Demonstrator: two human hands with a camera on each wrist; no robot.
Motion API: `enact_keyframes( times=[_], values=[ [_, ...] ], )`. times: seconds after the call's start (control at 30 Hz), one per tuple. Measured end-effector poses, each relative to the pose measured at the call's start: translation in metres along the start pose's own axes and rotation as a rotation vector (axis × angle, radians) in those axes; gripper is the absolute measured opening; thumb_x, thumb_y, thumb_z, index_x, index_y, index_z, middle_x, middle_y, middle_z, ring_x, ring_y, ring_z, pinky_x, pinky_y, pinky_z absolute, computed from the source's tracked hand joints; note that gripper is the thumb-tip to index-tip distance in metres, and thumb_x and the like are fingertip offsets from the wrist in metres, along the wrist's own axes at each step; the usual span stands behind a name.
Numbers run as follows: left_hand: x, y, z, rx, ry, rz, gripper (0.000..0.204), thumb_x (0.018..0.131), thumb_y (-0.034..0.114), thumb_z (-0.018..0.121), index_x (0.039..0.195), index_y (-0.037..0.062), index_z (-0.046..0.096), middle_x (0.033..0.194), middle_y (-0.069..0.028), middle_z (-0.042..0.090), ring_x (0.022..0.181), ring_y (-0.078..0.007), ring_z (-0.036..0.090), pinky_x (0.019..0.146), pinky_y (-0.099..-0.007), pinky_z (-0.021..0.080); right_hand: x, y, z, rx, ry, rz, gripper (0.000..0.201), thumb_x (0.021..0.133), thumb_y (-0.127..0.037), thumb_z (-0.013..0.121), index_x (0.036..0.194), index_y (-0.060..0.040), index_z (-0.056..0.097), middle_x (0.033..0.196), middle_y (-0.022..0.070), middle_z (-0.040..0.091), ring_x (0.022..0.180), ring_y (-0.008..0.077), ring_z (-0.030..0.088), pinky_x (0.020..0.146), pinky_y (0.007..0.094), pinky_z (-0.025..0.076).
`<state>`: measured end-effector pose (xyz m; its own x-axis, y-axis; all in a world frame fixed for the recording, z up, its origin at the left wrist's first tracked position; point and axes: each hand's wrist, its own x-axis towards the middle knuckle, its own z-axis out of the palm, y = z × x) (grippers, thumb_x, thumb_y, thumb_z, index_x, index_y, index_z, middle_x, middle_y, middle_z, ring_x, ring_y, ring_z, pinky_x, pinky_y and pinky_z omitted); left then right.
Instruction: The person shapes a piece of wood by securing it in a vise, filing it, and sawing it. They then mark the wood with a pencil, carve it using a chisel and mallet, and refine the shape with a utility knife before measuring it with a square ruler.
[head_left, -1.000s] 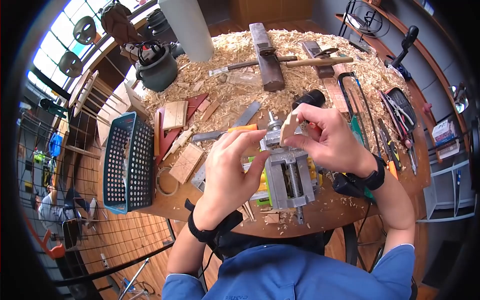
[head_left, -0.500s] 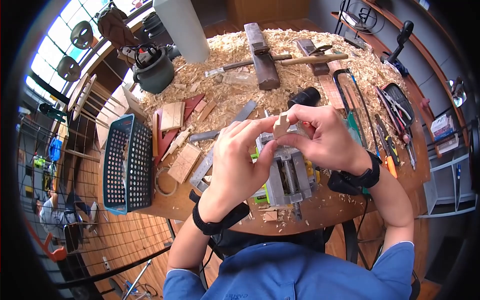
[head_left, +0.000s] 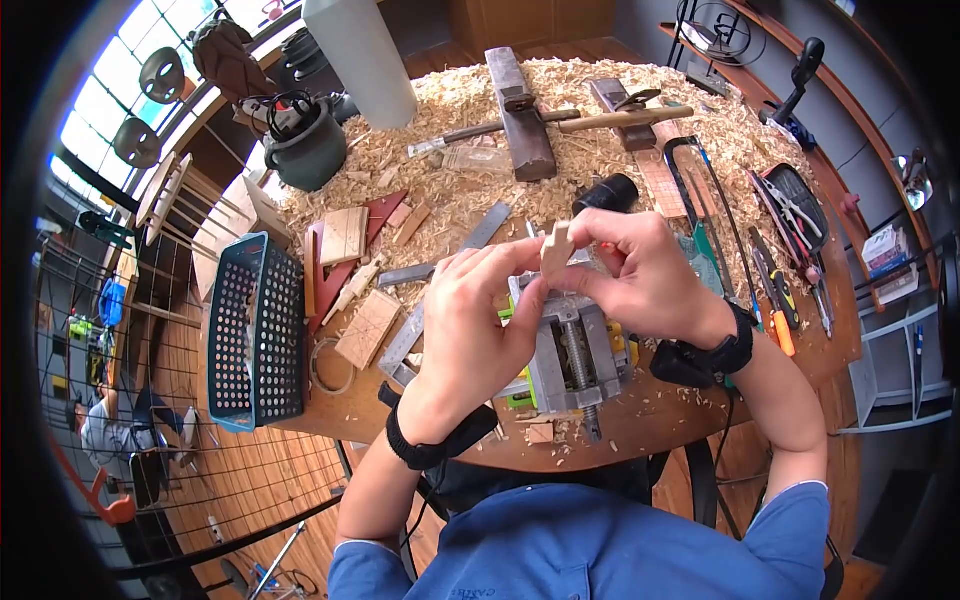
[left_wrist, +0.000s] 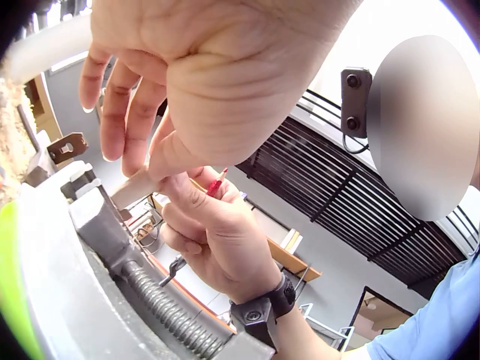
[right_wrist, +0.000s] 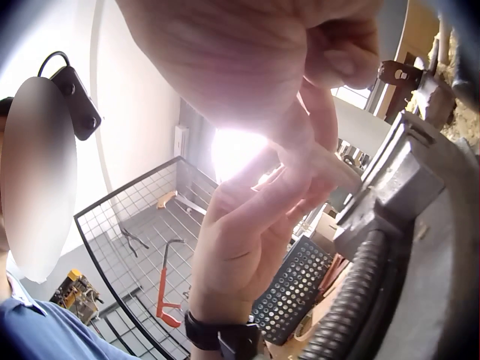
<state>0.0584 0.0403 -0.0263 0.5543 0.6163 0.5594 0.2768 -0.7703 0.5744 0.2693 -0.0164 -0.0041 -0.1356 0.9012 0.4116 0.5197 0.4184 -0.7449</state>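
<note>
Both hands meet over a grey metal vise [head_left: 577,360], holding a small pale wooden piece [head_left: 556,248] between their fingertips. The left hand [head_left: 470,325] pinches one side with thumb and index finger, its other fingers extended, as the left wrist view shows. From the other side the right hand [head_left: 645,280] grips the piece with thumb and bent fingers. A slim red item [left_wrist: 217,183] shows at the right hand's fingers in the left wrist view. In the right wrist view the wooden piece [right_wrist: 336,169] is partly hidden by fingers, close to the vise [right_wrist: 401,184].
A perforated basket [head_left: 257,335] stands at the left, near wooden blocks [head_left: 369,328] and a metal square [head_left: 405,340]. Behind the vise lie a black mallet head [head_left: 607,194], hand planes [head_left: 522,120] and shavings. A green-handled saw [head_left: 708,250] and pliers [head_left: 795,208] lie at the right.
The left hand has moved right and now touches the wooden piece, which it was apart from a second ago. The piece has shifted left with the right hand and turned more upright.
</note>
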Motion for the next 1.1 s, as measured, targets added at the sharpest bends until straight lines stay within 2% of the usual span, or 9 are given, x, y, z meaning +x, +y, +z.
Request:
enact_keyframes(
  times=[0.03,0.1,0.2,0.27,0.37,0.67,0.77,1.0,1.1],
  values=[
    [0.002,0.005,-0.002,-0.078,0.009,-0.071,0.031,0.087,0.007,0.079,0.118,0.0062,0.073,0.092,-0.0092,0.077,0.084,-0.0308,0.071,0.083,-0.0424,0.052,0.001,-0.006,-0.003,0.001,-0.001,0.003,0.018,0.09,-0.005,0.084,0.107,-0.0054,0.077,0.071,-0.0066,0.06,0.06,0.0008,0.038,0.052,0.0247,0.029],
    [0.003,0.008,-0.003,-0.248,0.0,-0.152,0.039,0.093,0.009,0.079,0.13,0.0033,0.068,0.085,-0.0085,0.078,0.078,-0.0253,0.075,0.079,-0.0393,0.054,0.003,-0.019,-0.006,0.158,0.001,0.302,0.029,0.09,-0.005,0.082,0.117,-0.001,0.071,0.089,0.0042,0.078,0.073,0.0042,0.063,0.063,0.0247,0.048],
    [-0.003,0.02,-0.008,-0.496,-0.041,-0.352,0.051,0.094,0.008,0.077,0.142,0.0009,0.059,0.083,-0.0079,0.078,0.08,-0.0173,0.076,0.078,-0.0338,0.055,-0.002,-0.016,0.004,0.543,0.039,0.323,0.041,0.092,-0.005,0.081,0.129,-0.0006,0.065,0.09,0.0028,0.078,0.07,0.0016,0.058,0.059,0.0219,0.043],
    [-0.01,0.021,-0.013,-0.545,-0.099,-0.397,0.06,0.095,0.009,0.076,0.149,-0.0014,0.052,0.083,-0.0046,0.077,0.079,-0.0092,0.072,0.074,-0.0279,0.054,-0.007,-0.026,-0.005,0.465,-0.031,0.394,0.043,0.092,-0.005,0.081,0.131,0.0003,0.063,0.087,0.0049,0.078,0.068,0.0024,0.059,0.059,0.0245,0.046],
    [-0.023,0.022,-0.019,-0.547,-0.157,-0.556,0.062,0.094,0.007,0.074,0.152,-0.0012,0.052,0.085,0.0007,0.074,0.074,-0.0034,0.065,0.069,-0.0211,0.052,-0.024,-0.023,0.0,0.009,0.021,0.193,0.035,0.093,-0.008,0.081,0.124,0.0008,0.067,0.08,0.0107,0.076,0.065,0.0072,0.063,0.059,0.0271,0.048],
    [-0.033,-0.012,-0.024,-0.453,-0.182,-0.483,0.035,0.099,-0.002,0.062,0.132,-0.0009,0.072,0.101,-0.0063,0.073,0.086,-0.0086,0.069,0.072,-0.0246,0.058,-0.07,-0.026,-0.001,-0.066,0.107,0.32,0.018,0.092,-0.007,0.081,0.108,-0.0012,0.073,0.074,0.006,0.071,0.06,0.0079,0.059,0.053,0.0275,0.044],
    [-0.018,-0.013,-0.022,-0.216,-0.09,-0.154,0.023,0.1,-0.001,0.066,0.121,-0.001,0.076,0.1,-0.0118,0.071,0.081,-0.0203,0.072,0.074,-0.0311,0.058,-0.091,-0.034,0.008,-0.044,0.041,0.291,0.013,0.093,-0.008,0.082,0.09,-0.0015,0.071,0.077,0.0081,0.073,0.062,0.0155,0.069,0.057,0.0291,0.053],
    [0.01,-0.015,-0.021,-0.271,-0.262,-0.306,0.015,0.098,0.0,0.074,0.112,-0.0032,0.078,0.104,-0.0066,0.071,0.088,-0.0122,0.069,0.077,-0.0264,0.055,-0.101,-0.038,0.01,-0.084,0.104,0.322,0.014,0.092,-0.009,0.082,0.094,-0.0021,0.069,0.075,0.008,0.071,0.064,0.0158,0.071,0.057,0.0298,0.053],
    [0.01,-0.018,-0.022,-0.329,-0.302,-0.41,0.014,0.097,0.001,0.076,0.11,-0.0029,0.079,0.101,-0.0027,0.068,0.087,-0.0092,0.066,0.075,-0.0249,0.054,-0.096,-0.025,0.005,-0.019,0.155,0.396,0.014,0.092,-0.007,0.081,0.099,-0.0024,0.07,0.073,0.0031,0.069,0.058,0.0058,0.054,0.051,0.0254,0.04]
  ],
)
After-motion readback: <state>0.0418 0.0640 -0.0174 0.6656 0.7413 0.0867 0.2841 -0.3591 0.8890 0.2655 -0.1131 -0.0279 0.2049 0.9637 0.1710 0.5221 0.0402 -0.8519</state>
